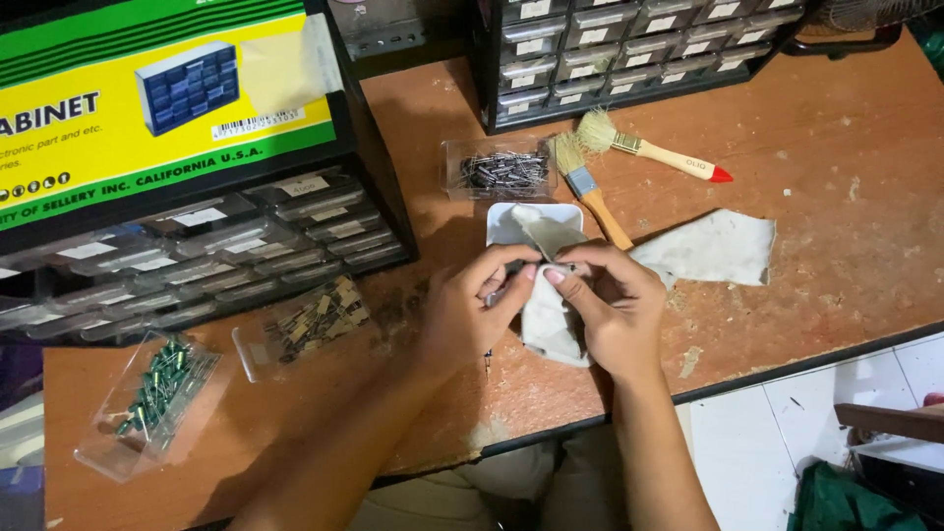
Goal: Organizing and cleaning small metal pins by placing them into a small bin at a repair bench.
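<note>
My left hand (472, 305) and my right hand (615, 310) meet over the middle of a worn brown table. Both pinch a small dark part at the fingertips, wrapped in a grey-white cloth (546, 324) that hangs down between them. Behind my hands sits a white square dish (503, 221) with a fold of the same cloth lying in it. What exactly the small part is, I cannot tell.
Two wooden brushes (590, 187) (669, 157) and another cloth (713, 246) lie to the right. Clear drawers of small components (501, 169) (310, 320) (152, 398) lie out on the table. Drawer cabinets (246, 246) (610, 49) stand at left and back. Table edge (787, 364) runs near.
</note>
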